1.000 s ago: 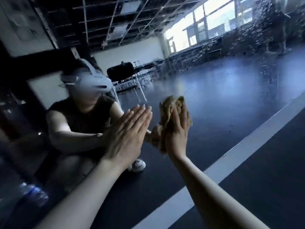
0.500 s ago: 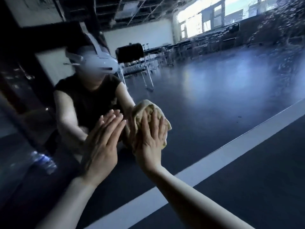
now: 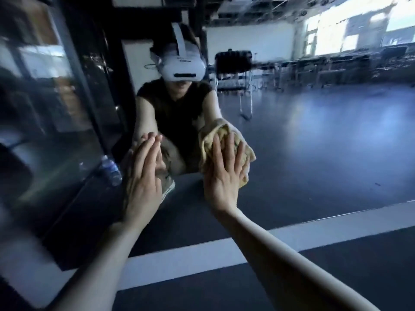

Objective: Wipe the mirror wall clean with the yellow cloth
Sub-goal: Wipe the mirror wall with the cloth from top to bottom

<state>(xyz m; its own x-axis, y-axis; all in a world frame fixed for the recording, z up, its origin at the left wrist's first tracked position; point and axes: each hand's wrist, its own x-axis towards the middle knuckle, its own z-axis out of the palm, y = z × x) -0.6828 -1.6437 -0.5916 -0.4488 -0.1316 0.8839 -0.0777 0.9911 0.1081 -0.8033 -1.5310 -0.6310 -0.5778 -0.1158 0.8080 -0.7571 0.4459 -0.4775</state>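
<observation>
1. Two hands rest low on the mirror wall (image 3: pixel 325 142), just above the white strip (image 3: pixel 292 232) along its foot. From that I judge the wiping to be under way, not finished.
2. At the far left, a darker pane (image 3: pixel 56 108) meets the mirror, and a water bottle (image 3: pixel 111 169) shows low in it. The picture is too dim and blurred there to tell whether that glass is wiped.
3. The left hand (image 3: pixel 143 176) lies flat on the glass with its fingers straight and close together. It holds nothing, and it seems to serve only as a brace.
4. The right hand (image 3: pixel 224 173) is just beside it, with straight, slightly spread fingers pressing the yellow cloth (image 3: pixel 246 154) against the mirror.
   - The hand pushes the cloth rather than clutching it.
   - The cloth is bunched between palm and glass.
   - It bulges out above the fingertips and past the hand's right side, and a fold shows near the heel of the palm.
5. Further right, a wide stretch of mirror reflects the floor and bright windows.
   - A small dark mark (image 3: pixel 377 184) sits low on it, well apart from the cloth.
   - I judge this stretch, and the higher glass, as still to be covered.
</observation>
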